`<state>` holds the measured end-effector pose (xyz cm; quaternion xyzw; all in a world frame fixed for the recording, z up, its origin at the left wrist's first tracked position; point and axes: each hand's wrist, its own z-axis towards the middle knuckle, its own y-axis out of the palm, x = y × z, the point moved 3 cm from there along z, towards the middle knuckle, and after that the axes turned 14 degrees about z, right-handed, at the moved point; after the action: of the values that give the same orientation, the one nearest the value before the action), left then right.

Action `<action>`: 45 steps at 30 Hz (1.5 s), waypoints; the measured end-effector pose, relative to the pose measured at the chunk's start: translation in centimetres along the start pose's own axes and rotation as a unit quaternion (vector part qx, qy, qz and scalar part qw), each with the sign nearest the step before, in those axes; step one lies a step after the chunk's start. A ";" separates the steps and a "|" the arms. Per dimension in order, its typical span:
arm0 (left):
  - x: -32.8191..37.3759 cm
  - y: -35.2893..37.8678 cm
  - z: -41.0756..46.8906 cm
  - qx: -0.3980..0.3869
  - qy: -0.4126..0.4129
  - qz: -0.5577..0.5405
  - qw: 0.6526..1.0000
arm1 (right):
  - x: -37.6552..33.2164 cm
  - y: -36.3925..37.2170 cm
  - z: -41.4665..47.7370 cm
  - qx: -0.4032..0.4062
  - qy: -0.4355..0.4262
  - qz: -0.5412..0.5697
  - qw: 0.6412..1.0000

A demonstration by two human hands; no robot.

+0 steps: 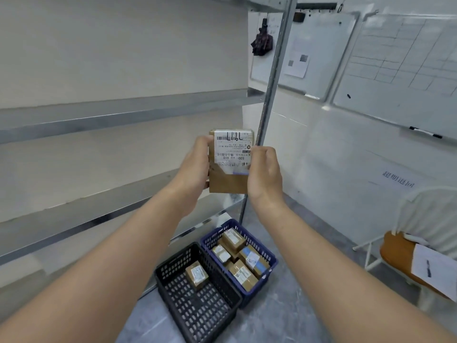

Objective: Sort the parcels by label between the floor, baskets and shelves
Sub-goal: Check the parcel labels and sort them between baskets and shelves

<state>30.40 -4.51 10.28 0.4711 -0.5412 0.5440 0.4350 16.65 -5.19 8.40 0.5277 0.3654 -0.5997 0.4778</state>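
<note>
Brown cardboard parcel (228, 179), head view: flat, rectangular and matte. It is held upright in the air in front of the shelving's steel post (272, 82), well above the two baskets. White paper label (232, 151): barcodes and print, covering the parcel's upper face, the text upside down to the camera.

Left hand (195, 164): fingers curled round the parcel's left edge, gripping it.
Right hand (265, 172): fingers wrapped round the right edge, gripping likewise.

Step in hand, by judgement: checking the label before the parcel is assigned to floor, basket or shelf. The next move calls for reading the code, probably after turning the parcel end for end. The parcel then goes to the matching place.

Black basket (178, 258): perforated plastic, rectangular, on the floor (284, 305). It holds one small taped carton (197, 274).
Blue basket (212, 237): same lattice pattern, touching the black one. Several labelled cartons (241, 258) are piled inside.
Shelves (99, 120): galvanised metal, smooth, with a dull sheen.
Floor: grey and mottled.
</note>
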 end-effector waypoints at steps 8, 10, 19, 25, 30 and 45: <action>-7.1 0.1 14.0 0.015 -0.064 0.003 0.998 | 9.5 5.2 10.5 -0.005 0.066 -0.020 0.998; -8.7 0.4 16.8 0.012 -0.088 0.001 0.996 | 11.4 6.1 12.8 -0.009 0.083 -0.027 0.996; -13.0 2.3 25.4 0.021 -0.149 0.008 0.989 | 18.4 7.6 20.8 -0.023 0.148 -0.030 0.988; -16.6 5.1 28.7 0.068 -0.195 -0.005 0.978 | 23.9 7.4 26.1 -0.078 0.177 -0.052 0.980; -20.1 8.1 30.5 0.194 -0.249 -0.009 0.949 | 29.4 7.3 29.2 -0.192 0.202 -0.040 0.960; -45.7 15.1 28.7 0.319 -0.413 -0.004 0.853 | 54.5 2.8 24.5 -0.311 0.375 -0.089 0.869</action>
<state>24.92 -32.00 -38.17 0.7673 -0.4662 0.4403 -0.0008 13.15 -39.31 -40.67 0.5020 0.7301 -0.2521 0.3890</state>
